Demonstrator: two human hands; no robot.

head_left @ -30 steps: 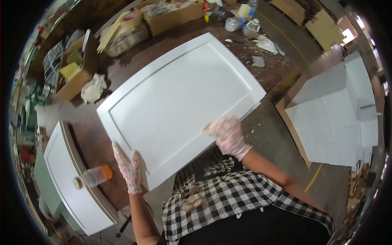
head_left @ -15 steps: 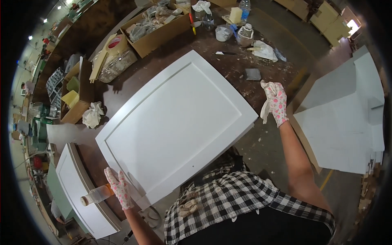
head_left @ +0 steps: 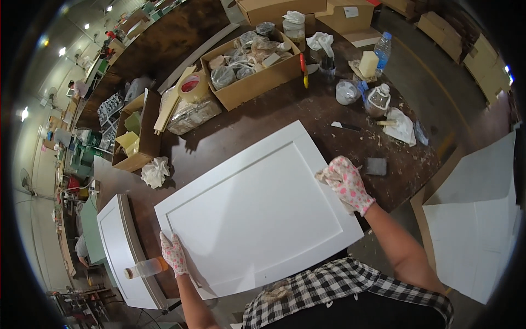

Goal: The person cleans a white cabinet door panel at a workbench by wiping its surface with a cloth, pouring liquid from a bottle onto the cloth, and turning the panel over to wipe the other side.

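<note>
A white framed panel (head_left: pixel 257 214) lies across the dark worktable in front of me, its near edge close to my checkered apron. My left hand (head_left: pixel 173 255), in a white glove with pink dots, rests against the panel's left edge with fingers stretched and slightly apart. In a matching glove, my right hand (head_left: pixel 350 186) is closed on a crumpled whitish cloth (head_left: pixel 327 175) at the panel's right edge. Just left of my left hand, a clear bottle with an orange end (head_left: pixel 145 268) lies over other white panels (head_left: pixel 121 247).
Along the back stand a cardboard box of wrapped items (head_left: pixel 241 90), a tape roll (head_left: pixel 193 88) and a smaller box (head_left: pixel 137 153). A knife (head_left: pixel 345 126), a grey pad (head_left: pixel 376 166), jars and a water bottle (head_left: pixel 383 52) sit right. Crumpled paper (head_left: pixel 156 172) lies left.
My right hand has come in from beyond the panel's right corner to its right edge with the cloth. The view has shifted; my left hand stays at the panel's left edge.
</note>
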